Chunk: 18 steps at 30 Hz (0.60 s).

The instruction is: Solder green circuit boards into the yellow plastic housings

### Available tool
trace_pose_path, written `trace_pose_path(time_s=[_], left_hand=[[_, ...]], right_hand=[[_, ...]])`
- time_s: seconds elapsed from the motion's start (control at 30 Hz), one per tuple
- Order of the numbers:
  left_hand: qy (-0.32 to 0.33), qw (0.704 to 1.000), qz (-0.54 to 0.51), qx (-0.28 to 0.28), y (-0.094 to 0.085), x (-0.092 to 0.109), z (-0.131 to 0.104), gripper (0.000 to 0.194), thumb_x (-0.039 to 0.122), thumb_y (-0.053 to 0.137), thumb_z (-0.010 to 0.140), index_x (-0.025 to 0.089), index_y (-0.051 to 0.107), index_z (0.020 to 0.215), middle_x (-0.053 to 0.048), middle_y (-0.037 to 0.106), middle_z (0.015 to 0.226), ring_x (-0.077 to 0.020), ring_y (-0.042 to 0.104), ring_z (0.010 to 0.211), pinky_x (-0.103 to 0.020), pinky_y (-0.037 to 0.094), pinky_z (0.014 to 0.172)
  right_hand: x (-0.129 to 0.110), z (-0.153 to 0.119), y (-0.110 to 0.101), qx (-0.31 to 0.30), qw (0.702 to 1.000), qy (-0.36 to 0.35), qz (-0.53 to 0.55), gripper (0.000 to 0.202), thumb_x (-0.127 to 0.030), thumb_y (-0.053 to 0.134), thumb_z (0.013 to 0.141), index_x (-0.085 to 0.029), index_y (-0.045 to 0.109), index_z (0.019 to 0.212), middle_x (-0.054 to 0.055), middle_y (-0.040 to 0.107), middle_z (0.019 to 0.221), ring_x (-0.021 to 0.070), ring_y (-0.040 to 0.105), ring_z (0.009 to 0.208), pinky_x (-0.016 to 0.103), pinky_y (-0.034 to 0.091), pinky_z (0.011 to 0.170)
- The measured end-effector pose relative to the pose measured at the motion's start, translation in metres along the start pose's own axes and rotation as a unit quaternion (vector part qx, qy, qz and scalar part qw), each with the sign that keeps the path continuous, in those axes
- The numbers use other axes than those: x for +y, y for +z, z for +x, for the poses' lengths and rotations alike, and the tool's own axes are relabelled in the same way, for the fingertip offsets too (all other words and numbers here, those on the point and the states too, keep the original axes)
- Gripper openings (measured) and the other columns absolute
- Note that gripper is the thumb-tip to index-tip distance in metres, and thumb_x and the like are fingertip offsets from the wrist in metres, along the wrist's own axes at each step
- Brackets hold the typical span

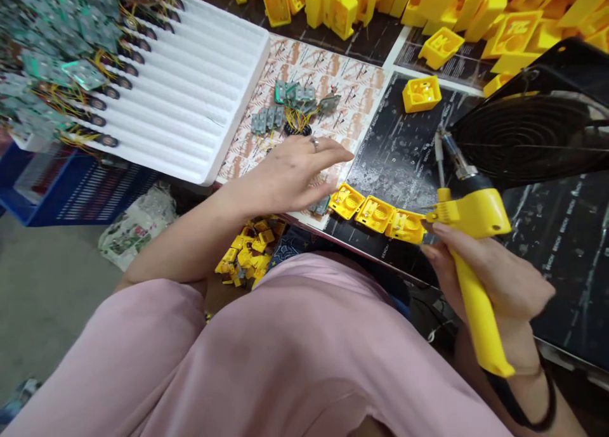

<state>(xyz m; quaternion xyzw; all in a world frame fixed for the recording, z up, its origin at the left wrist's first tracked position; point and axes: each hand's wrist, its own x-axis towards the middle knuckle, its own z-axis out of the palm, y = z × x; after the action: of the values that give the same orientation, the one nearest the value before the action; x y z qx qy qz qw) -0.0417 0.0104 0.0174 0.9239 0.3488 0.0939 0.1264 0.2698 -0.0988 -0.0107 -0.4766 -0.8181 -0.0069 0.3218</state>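
Observation:
My right hand (495,278) is wrapped round the handle of a yellow soldering gun (476,212), whose metal tip points away from me over the bench. My thumb and fingertip are close to the rightmost of three open yellow plastic housings (375,214), set in a row along the front edge. With fingers stretched out, my left hand (299,170) hovers low over the patterned sheet, its thumb beside the leftmost housing. A small green circuit board (320,205) shows partly under that thumb. Beyond the hand lie several wired circuit boards (295,97) and a black round part (297,129).
A white ridged foam tray (209,107) at left bears many wired boards. Yellow housings (333,6) pile along the back; one housing (422,94) stands nearer. A black fan (518,132) is at right. Below the edge are a blue crate (71,196) and yellow parts (247,253).

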Motion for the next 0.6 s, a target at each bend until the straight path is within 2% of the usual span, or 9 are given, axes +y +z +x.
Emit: trace_pose_path(time_s=[0.07,0.13,0.2,0.27,0.37,0.47,0.5,0.53,0.6], left_hand=[[0.043,0.995,-0.083,-0.016,0.009,-0.006,-0.005,0.065,0.05,0.056,0.097,0.019,0.044,0.153,-0.013,0.054,0.155,-0.0285,0.052,0.141,-0.043,0.042,0.116],[0.071,0.988,-0.136,-0.032,0.029,-0.007,-0.006,0.077,0.055,0.061,0.094,0.019,0.037,0.158,-0.014,0.048,0.16,-0.0299,0.044,0.149,-0.045,0.037,0.122],[0.065,0.984,-0.163,-0.013,0.05,-0.003,-0.006,0.07,0.05,0.057,0.097,0.018,0.039,0.157,-0.015,0.053,0.155,-0.0285,0.05,0.144,-0.045,0.039,0.121],[0.05,0.978,-0.199,0.032,0.055,0.001,-0.011,0.059,0.045,0.053,0.1,0.016,0.048,0.152,-0.015,0.061,0.147,-0.0248,0.059,0.134,-0.041,0.044,0.116],[0.043,0.966,-0.254,0.026,0.024,0.002,-0.04,0.049,0.044,0.059,0.099,0.019,0.06,0.141,-0.012,0.067,0.14,-0.0203,0.063,0.129,-0.03,0.049,0.11],[0.046,0.954,-0.268,-0.127,-0.024,-0.009,-0.08,0.043,0.044,0.059,0.1,0.024,0.062,0.138,-0.006,0.072,0.134,-0.0164,0.069,0.119,-0.023,0.054,0.099],[0.016,0.959,-0.252,-0.127,-0.034,-0.017,-0.089,0.043,0.046,0.059,0.099,0.025,0.064,0.135,-0.006,0.073,0.131,-0.0173,0.071,0.115,-0.025,0.055,0.098],[-0.041,0.973,-0.21,-0.089,-0.039,-0.027,-0.095,0.041,0.047,0.057,0.098,0.024,0.067,0.131,-0.006,0.075,0.126,-0.0185,0.071,0.11,-0.028,0.055,0.096],[-0.191,0.979,-0.062,0.028,-0.037,-0.052,-0.095,0.036,0.044,0.052,0.097,0.022,0.072,0.118,-0.008,0.076,0.117,-0.0231,0.069,0.106,-0.038,0.053,0.098]], right_hand=[[0.002,0.003,0.001,0.025,0.999,-0.032,0.002,0.067,-0.015,0.075,0.088,-0.033,0.052,0.148,-0.002,0.077,0.083,0.014,0.071,0.064,0.024,0.054,0.063],[0.004,0.006,0.003,0.044,0.998,-0.053,-0.003,0.07,-0.012,0.072,0.09,-0.029,0.046,0.153,0.0,0.079,0.089,0.0147,0.074,0.069,0.023,0.056,0.066],[0.008,0.008,0.01,0.043,0.997,-0.067,-0.023,0.065,-0.011,0.072,0.09,-0.03,0.05,0.148,-0.002,0.079,0.087,0.0133,0.072,0.064,0.022,0.056,0.065],[0.012,0.009,0.02,0.015,0.996,-0.079,-0.028,0.054,-0.019,0.074,0.09,-0.029,0.056,0.14,0.0,0.078,0.091,0.0145,0.072,0.066,0.024,0.057,0.067],[0.018,0.008,0.037,-0.036,0.996,-0.085,0.02,0.061,-0.04,0.079,0.085,-0.024,0.052,0.138,0.012,0.076,0.112,0.0257,0.075,0.091,0.038,0.062,0.081],[0.018,0.008,0.05,-0.049,0.994,-0.083,0.043,0.074,-0.042,0.083,0.081,-0.023,0.046,0.143,0.016,0.072,0.122,0.0309,0.074,0.102,0.045,0.063,0.086],[0.016,0.009,0.052,-0.047,0.995,-0.081,0.043,0.074,-0.037,0.083,0.081,-0.023,0.046,0.143,0.015,0.072,0.123,0.0304,0.074,0.102,0.044,0.063,0.086],[0.014,0.011,0.054,-0.045,0.995,-0.082,0.041,0.072,-0.032,0.083,0.082,-0.023,0.046,0.144,0.015,0.072,0.123,0.0297,0.075,0.103,0.043,0.064,0.087],[0.008,0.015,0.057,-0.041,0.995,-0.088,0.035,0.07,-0.025,0.081,0.084,-0.023,0.046,0.145,0.015,0.072,0.123,0.0285,0.075,0.103,0.04,0.063,0.088]])
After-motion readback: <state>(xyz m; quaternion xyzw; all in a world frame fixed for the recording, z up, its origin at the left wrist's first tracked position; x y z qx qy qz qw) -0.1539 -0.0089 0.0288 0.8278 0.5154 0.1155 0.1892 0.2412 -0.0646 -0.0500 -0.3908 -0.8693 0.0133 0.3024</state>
